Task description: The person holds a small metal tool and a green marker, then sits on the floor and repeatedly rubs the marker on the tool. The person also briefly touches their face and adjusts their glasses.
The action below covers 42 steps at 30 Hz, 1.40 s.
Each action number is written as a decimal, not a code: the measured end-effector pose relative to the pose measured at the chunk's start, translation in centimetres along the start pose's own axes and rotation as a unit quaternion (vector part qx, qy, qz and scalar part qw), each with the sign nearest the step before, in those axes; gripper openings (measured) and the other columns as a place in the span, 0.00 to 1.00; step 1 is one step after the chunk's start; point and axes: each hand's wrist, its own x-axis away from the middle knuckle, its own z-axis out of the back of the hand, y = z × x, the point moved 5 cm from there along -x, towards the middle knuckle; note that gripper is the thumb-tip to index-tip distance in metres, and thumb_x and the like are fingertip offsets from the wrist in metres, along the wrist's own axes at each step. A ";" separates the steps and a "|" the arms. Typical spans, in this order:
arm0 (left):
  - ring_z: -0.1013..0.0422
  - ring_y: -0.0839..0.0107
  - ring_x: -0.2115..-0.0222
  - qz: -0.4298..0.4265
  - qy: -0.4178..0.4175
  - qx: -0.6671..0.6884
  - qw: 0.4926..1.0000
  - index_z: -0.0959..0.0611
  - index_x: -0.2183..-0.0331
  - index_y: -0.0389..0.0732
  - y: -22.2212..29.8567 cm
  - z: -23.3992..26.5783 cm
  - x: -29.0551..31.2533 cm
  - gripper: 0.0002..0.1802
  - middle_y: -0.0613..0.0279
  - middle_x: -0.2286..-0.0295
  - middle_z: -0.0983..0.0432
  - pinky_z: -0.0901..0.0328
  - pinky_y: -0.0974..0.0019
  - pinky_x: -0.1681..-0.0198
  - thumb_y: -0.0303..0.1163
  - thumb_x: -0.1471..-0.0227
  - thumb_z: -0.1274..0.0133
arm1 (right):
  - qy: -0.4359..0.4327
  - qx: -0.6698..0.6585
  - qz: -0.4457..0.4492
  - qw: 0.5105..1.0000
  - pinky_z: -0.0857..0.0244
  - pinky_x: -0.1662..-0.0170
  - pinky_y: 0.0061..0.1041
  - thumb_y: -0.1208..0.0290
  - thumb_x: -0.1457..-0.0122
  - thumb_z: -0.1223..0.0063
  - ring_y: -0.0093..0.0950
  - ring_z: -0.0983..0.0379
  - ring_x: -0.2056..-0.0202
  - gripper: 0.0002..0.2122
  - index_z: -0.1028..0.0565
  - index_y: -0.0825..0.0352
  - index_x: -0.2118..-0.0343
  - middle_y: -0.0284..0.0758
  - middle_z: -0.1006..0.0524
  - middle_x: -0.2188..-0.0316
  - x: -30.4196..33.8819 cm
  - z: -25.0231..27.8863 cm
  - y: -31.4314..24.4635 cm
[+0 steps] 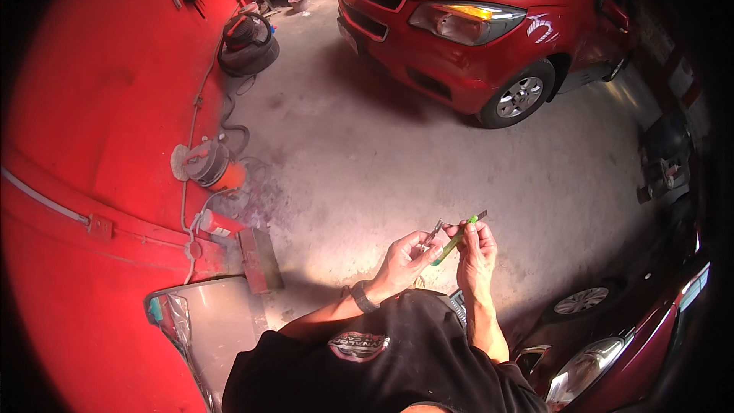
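Observation:
In front of my chest, my two hands meet over a green snap-off utility knife [449,248]. Its handle slants up to the right, and a dark blade [482,215] sticks out at the upper end. My right hand [478,254] is closed, with thumb and fingers pinching the knife near the blade end. Beside it, my left hand [404,260] is closed on a small shiny metal tool [436,227], whose kind I cannot make out. The left fingertips lie close against the lower part of the knife handle. A dark watch [364,297] circles my left wrist.
A red pickup-like vehicle [451,53] stands ahead on the concrete floor [367,153]. Along the red wall [92,107] at left are shop vacuums [210,164], hoses and a box [260,260]. A grey panel [222,321] lies lower left. Another dark red car [634,367] is at lower right.

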 end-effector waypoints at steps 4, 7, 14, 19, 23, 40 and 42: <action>0.31 0.87 0.68 -0.013 -0.011 -0.006 1.000 0.20 0.59 0.34 -0.5 0.4 0.0 0.07 0.72 0.67 0.24 0.34 0.79 0.65 0.24 0.39 0.43 | 0.031 -0.045 0.000 0.999 0.30 0.53 0.26 0.66 0.31 0.48 0.26 0.21 0.60 0.07 0.26 0.65 0.60 0.34 0.19 0.66 0.2 -0.9 2.1; 0.30 0.86 0.68 -0.009 0.004 0.050 0.999 0.20 0.59 0.34 -0.2 0.5 -0.1 0.07 0.72 0.68 0.24 0.34 0.79 0.65 0.23 0.40 0.43 | 0.019 -0.014 -0.013 1.000 0.30 0.50 0.28 0.66 0.32 0.48 0.27 0.22 0.57 0.08 0.26 0.65 0.60 0.34 0.19 0.63 0.4 -1.4 1.8; 0.34 0.86 0.76 0.037 0.121 0.035 0.991 0.20 0.59 0.36 -0.8 7.5 3.4 0.07 0.70 0.71 0.23 0.40 0.79 0.73 0.25 0.40 0.42 | -0.003 0.062 -0.063 0.996 0.35 0.45 0.27 0.55 0.31 0.50 0.24 0.24 0.53 0.19 0.29 0.66 0.49 0.36 0.20 0.58 -2.7 -3.1 2.3; 0.40 0.87 0.81 0.049 0.169 0.051 0.983 0.22 0.64 0.38 -0.3 10.7 5.9 0.04 0.69 0.74 0.26 0.51 0.78 0.82 0.27 0.39 0.44 | 0.062 0.065 -0.016 0.996 0.34 0.47 0.25 0.53 0.32 0.50 0.22 0.25 0.53 0.20 0.28 0.66 0.49 0.34 0.19 0.58 -5.5 -1.8 0.2; 0.40 0.87 0.81 0.060 0.158 0.048 0.984 0.22 0.63 0.40 -1.3 12.3 6.2 0.04 0.68 0.73 0.25 0.50 0.79 0.82 0.28 0.39 0.44 | 0.122 0.036 0.052 0.990 0.33 0.48 0.25 0.55 0.30 0.52 0.23 0.24 0.53 0.19 0.28 0.66 0.49 0.35 0.19 0.58 -6.5 -0.5 -2.0; 0.32 0.85 0.73 0.034 0.150 0.038 0.987 0.19 0.59 0.33 -0.5 12.7 7.2 0.09 0.71 0.72 0.24 0.37 0.78 0.70 0.27 0.41 0.41 | 0.130 0.054 0.519 0.843 0.63 0.30 0.42 0.44 0.29 0.72 0.34 0.54 0.29 0.34 0.48 0.66 0.30 0.38 0.44 0.30 -10.9 -7.0 -27.2; 0.32 0.85 0.72 0.011 0.138 0.050 0.989 0.19 0.58 0.34 -1.9 13.1 7.0 0.10 0.71 0.71 0.23 0.35 0.77 0.67 0.28 0.40 0.41 | -0.052 0.140 0.457 0.877 0.53 0.31 0.40 0.41 0.29 0.74 0.37 0.46 0.31 0.35 0.43 0.67 0.32 0.42 0.39 0.33 -11.8 -11.2 -26.6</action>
